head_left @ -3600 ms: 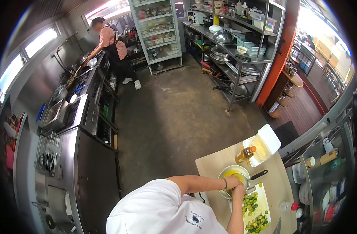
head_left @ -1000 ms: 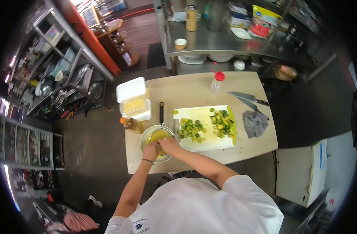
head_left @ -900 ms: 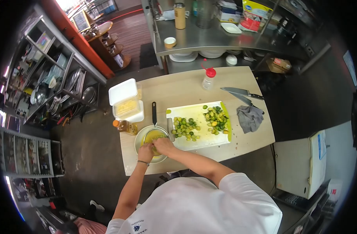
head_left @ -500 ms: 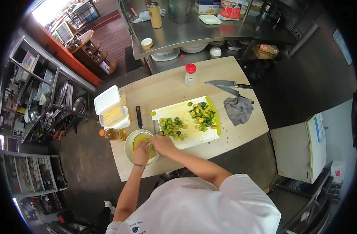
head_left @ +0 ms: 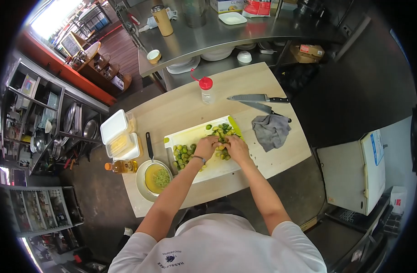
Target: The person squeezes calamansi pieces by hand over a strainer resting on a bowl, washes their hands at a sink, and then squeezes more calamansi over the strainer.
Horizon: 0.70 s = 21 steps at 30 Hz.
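Limes (head_left: 182, 154) lay on a board (head_left: 190, 133) atop a table (head_left: 172, 109) near a steel counter (head_left: 200, 42). Left hand (head_left: 207, 148) and right hand (head_left: 237, 149), close together, touched them; whether clamped, unclear.

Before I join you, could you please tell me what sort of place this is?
Most likely a restaurant or café kitchen: a long stainless-steel counter, a metal rack holding cookware, and a cutting board of small green citrus all suggest it.

Doorway (head_left: 53, 19) glare, dark fisheye edges.
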Available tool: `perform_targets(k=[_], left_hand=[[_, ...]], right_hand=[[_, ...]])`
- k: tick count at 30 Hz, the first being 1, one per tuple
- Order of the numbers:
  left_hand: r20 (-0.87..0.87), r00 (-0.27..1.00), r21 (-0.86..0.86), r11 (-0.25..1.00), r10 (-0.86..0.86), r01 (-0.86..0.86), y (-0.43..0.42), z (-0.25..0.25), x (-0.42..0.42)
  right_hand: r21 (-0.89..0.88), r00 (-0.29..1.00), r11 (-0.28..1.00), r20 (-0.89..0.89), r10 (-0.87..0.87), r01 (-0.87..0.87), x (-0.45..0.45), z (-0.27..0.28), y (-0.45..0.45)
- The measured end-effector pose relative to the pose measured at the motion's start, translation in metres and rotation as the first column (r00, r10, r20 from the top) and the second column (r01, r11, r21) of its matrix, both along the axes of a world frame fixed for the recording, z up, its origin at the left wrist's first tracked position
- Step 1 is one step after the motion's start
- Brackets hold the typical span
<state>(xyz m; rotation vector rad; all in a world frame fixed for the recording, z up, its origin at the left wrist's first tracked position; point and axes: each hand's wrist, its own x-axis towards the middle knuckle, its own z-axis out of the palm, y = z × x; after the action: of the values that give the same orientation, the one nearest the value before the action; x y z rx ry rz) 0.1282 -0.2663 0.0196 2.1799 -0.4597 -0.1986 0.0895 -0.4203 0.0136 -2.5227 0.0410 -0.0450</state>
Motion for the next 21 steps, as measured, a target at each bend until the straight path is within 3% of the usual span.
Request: perform_targets(k=[4,6,7,8,10,13,15,17,21], left_hand=[[-0.121,0.991,-0.004,0.998,0.063,-0.064,0.012,-0.001,0.005],[0.136,0.983,0.148,0.979,0.122,-0.141,0.035,-0.005,0.011],[0.134,0.983,0.156,0.976,0.129,-0.150,0.048,-0.008,0.014],[0.164,0.982,0.269,0.954,0.093,-0.135,0.061,-0.012,0.015],[0.186,0.980,0.384,0.913,0.066,-0.135,0.075,-0.018,0.015],[0.069,0.997,0.449,0.892,0.024,-0.053,0.077,-0.016,0.015],[0.027,0.992,0.602,0.794,-0.121,0.080,0.070,-0.009,0.011],[0.046,0.986,0.656,0.749,-0.161,0.092,0.071,-0.017,0.005],[0.112,0.958,0.742,0.663,-0.264,0.096,0.072,-0.022,-0.003]], right_hand=[[0.109,0.999,0.994,-0.035,-0.024,0.028,-0.012,0.012,-0.016],[0.170,0.995,0.985,-0.100,0.005,0.012,-0.026,0.018,-0.020],[0.225,0.987,0.974,-0.156,0.039,-0.003,-0.032,0.017,-0.017],[0.233,0.986,0.972,-0.161,0.052,-0.013,-0.039,0.014,-0.009],[0.246,0.978,0.953,-0.064,0.197,-0.176,-0.050,0.000,0.016],[0.175,0.971,0.958,-0.033,0.238,-0.229,-0.045,-0.021,0.063],[0.124,0.974,0.967,-0.024,0.225,-0.221,-0.038,-0.028,0.083],[-0.043,0.970,0.969,-0.020,0.242,-0.243,-0.030,-0.039,0.095],[-0.058,0.963,0.964,0.058,0.262,-0.259,-0.027,-0.050,0.093]])
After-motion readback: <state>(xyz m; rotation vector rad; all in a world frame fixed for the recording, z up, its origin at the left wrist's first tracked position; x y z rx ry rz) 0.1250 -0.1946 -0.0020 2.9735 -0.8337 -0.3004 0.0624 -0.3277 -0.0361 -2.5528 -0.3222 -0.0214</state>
